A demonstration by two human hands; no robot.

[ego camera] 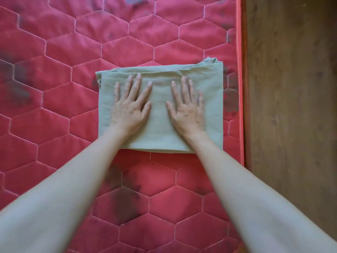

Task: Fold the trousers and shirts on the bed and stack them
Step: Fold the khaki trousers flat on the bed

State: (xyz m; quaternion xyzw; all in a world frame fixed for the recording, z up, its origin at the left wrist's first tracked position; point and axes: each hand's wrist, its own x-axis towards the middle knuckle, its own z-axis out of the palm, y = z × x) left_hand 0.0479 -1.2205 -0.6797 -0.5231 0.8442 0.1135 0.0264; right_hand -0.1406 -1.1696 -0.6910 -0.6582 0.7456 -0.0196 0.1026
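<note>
A sage-green garment (158, 128), folded into a rectangle, lies flat on the red quilted mattress (54, 125) near its right edge. My left hand (130, 105) presses flat on the left half of the fold, fingers straight and spread. My right hand (187, 106) lies flat on the right half in the same way. Both palms face down on the cloth and neither hand grips it. The garment's far right corner bunches up slightly. I cannot tell whether it is a shirt or trousers.
The mattress's piped right edge (241, 88) runs just beside the garment, with wooden floor (291, 106) beyond it. Dark stains mark the quilting in places. Bare mattress stretches to the left and far side.
</note>
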